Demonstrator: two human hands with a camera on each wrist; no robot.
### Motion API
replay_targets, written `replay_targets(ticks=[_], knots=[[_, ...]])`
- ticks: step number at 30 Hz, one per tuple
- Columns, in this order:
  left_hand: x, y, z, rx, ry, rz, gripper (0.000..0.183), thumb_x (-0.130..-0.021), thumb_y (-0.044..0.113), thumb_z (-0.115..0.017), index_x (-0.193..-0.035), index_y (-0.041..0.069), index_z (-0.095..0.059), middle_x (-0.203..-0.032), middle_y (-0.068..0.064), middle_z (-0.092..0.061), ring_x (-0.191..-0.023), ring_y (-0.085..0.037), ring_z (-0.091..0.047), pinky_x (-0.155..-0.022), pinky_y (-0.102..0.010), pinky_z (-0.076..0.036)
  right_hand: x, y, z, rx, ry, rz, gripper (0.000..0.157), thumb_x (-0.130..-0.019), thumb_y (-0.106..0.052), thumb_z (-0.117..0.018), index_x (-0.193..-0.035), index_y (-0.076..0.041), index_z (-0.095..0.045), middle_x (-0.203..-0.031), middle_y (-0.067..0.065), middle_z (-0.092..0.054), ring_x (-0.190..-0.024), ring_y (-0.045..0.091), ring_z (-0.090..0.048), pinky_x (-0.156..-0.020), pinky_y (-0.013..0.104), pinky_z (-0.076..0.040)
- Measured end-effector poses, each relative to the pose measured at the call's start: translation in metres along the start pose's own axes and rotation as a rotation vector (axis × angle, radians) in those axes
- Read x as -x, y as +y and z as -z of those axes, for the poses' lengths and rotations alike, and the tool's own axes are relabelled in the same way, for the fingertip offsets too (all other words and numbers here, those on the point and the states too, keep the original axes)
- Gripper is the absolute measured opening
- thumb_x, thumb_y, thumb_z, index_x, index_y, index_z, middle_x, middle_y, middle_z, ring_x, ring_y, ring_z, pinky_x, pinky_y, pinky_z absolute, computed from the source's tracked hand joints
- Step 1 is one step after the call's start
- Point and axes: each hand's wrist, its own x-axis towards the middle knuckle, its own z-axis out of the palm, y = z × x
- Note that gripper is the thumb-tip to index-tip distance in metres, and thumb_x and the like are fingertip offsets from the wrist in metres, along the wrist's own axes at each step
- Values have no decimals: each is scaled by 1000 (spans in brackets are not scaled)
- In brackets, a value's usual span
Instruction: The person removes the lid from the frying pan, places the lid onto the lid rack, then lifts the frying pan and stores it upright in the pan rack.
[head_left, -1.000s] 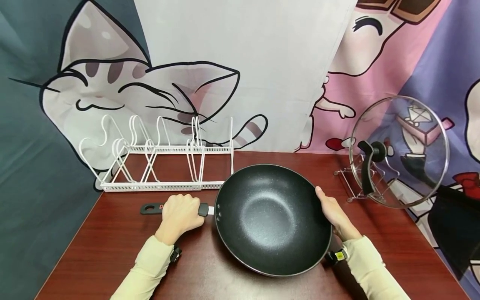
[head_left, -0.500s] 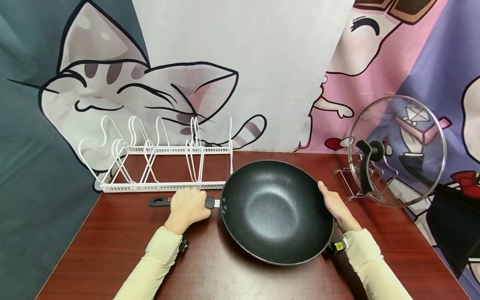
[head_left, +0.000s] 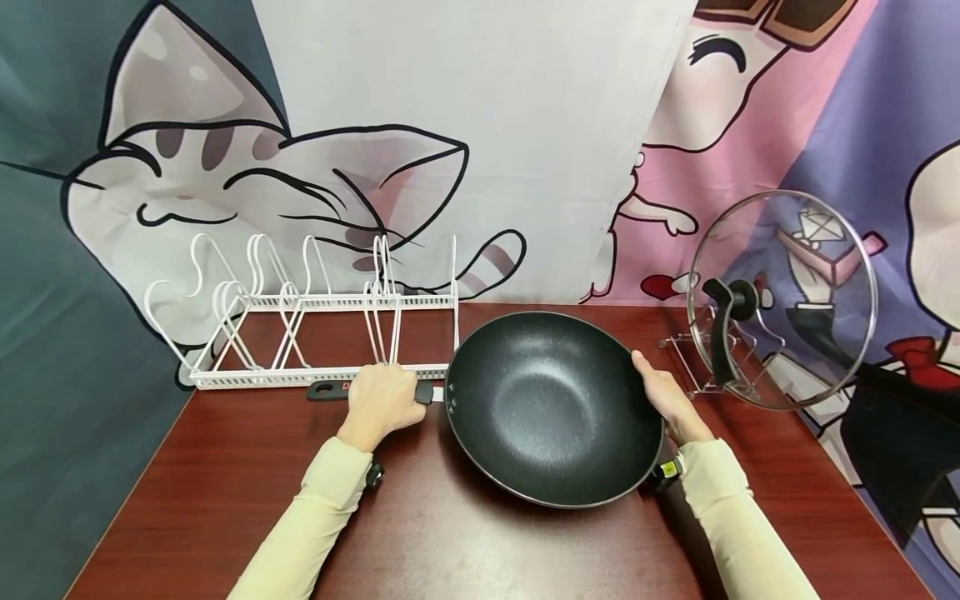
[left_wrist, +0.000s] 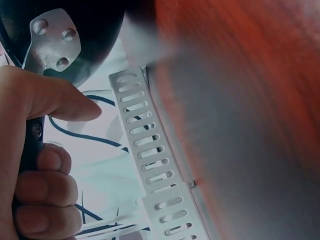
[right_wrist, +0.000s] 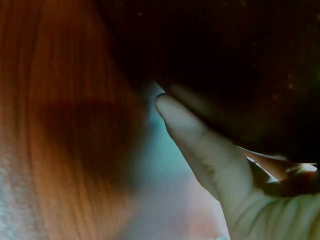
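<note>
A black wok (head_left: pixel 551 408) with its dark inside facing up sits mid-view over the brown table, in front of the white rack's right end. My left hand (head_left: pixel 382 400) grips its long dark handle (head_left: pixel 328 390); the left wrist view shows the fingers curled round it and the thumb (left_wrist: pixel 75 102) lying near the riveted bracket (left_wrist: pixel 55 42). At the opposite side, my right hand (head_left: pixel 667 400) supports the outer wall near the rim. In the right wrist view its straight fingers (right_wrist: pixel 200 140) lie along the wok's dark underside; the other fingers are hidden.
A white wire dish rack (head_left: pixel 258 379) with upright loops stands at the back left, right behind the handle. At the back right, a glass lid (head_left: pixel 825 308) with a black knob leans upright in a small wire stand (head_left: pixel 682 354). A printed cloth hangs behind the table (head_left: pixel 517 550).
Both hands have carried the wok away from the body and slightly right, bringing its handle up close to the rack's front rail. The view has turned a little to the right.
</note>
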Motion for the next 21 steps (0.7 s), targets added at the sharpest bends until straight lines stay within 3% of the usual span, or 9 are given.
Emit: replay_targets(ticks=[9, 21], knots=[[-11, 0, -4, 13, -11, 14, 14, -49, 26, -46, -40, 20, -37, -40, 0, -35, -33, -22, -32, -29, -37, -19, -12, -2, 2, -48, -1, -18, 77, -72, -65, -33, -103, 4, -48, -76, 11, -57, -64, 21, -57, -59, 36, -45], [-26, 1, -9, 26, -68, 27, 13, -50, 26, -47, -41, 20, -40, -41, 0, -38, -35, -22, -36, -29, -38, -21, -25, -6, 8, -89, -14, -15, 78, -73, -63, -36, -108, 6, -45, -74, 8, -57, -64, 20, -57, -58, 37, -46]])
